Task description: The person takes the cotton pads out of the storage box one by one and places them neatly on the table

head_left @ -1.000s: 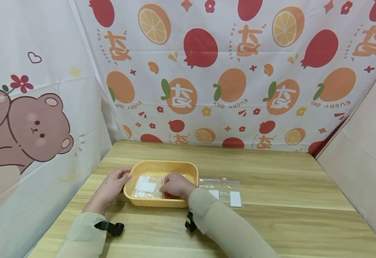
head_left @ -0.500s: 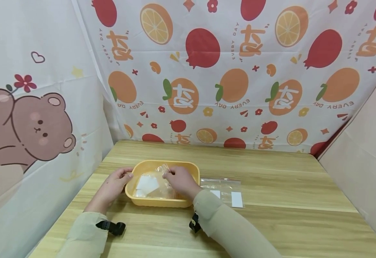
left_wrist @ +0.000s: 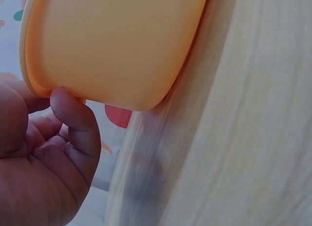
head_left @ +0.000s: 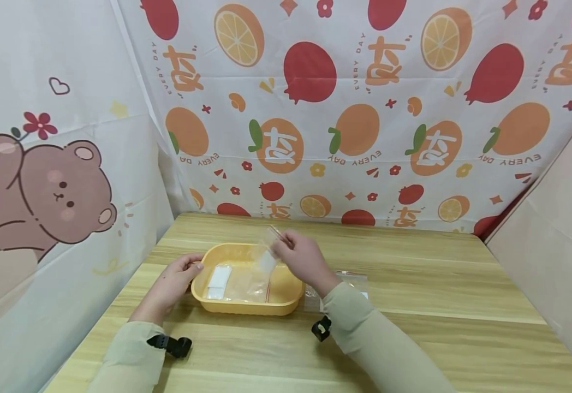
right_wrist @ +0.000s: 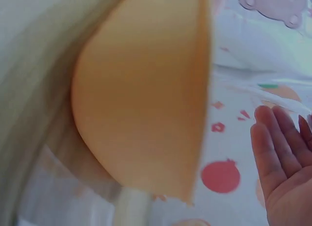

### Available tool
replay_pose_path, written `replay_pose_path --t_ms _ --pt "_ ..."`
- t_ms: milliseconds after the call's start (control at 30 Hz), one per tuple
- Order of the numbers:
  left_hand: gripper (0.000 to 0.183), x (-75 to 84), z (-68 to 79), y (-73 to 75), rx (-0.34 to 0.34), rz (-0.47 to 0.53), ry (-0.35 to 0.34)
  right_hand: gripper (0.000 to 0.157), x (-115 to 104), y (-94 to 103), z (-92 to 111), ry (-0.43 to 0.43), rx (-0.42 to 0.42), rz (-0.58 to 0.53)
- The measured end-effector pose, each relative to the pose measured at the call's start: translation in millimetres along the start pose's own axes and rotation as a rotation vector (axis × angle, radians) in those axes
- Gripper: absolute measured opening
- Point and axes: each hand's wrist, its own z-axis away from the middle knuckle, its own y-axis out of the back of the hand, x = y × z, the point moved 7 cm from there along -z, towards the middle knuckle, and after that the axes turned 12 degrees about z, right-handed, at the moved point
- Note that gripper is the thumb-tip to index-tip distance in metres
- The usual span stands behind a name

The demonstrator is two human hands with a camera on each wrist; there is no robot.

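A yellow plastic basket (head_left: pixel 246 309) stands on the table, left of centre. My left hand (head_left: pixel 170 281) grips its left end, thumb and fingers at the rim in the left wrist view. Over the basket's back right side, my right hand (head_left: pixel 307 261) pinches a clear zip bag (head_left: pixel 267 262) by its top edge; the bag is blurred and bears a white label. More clear zip bags (head_left: pixel 249 286) with white labels lie flat inside the basket. In the right wrist view the basket's wall (right_wrist: pixel 141 94) fills the middle, and the held bag is out of sight.
Just right of the basket, a clear zip bag (head_left: pixel 350 279) lies on the wooden table (head_left: pixel 438 305), partly covered by my right forearm. Printed cloth (head_left: pixel 310 136) hangs behind the table's back edge, with more cloth on both sides.
My right hand, first down inside the basket, has pinched a zip bag and lifted it up and to the right, off the others. The left hand keeps its hold on the basket.
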Motion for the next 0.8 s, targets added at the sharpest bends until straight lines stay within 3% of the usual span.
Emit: replay_pose_path --t_ms 367,600,800 --pt "0.049 1.0 1.0 -0.2 0.002 -0.008 0.005 0.025 21 59.6 14 0.014 0.082 -0.321" --pt "0.050 1.2 0.9 -0.4 -0.002 -0.008 -0.003 0.029 41 94.1 25 0.026 0.090 -0.289" --pt "0.050 0.1 0.3 1.0 0.001 -0.029 -0.011 0.034 65 115.9 32 -0.009 0.007 -0.300"
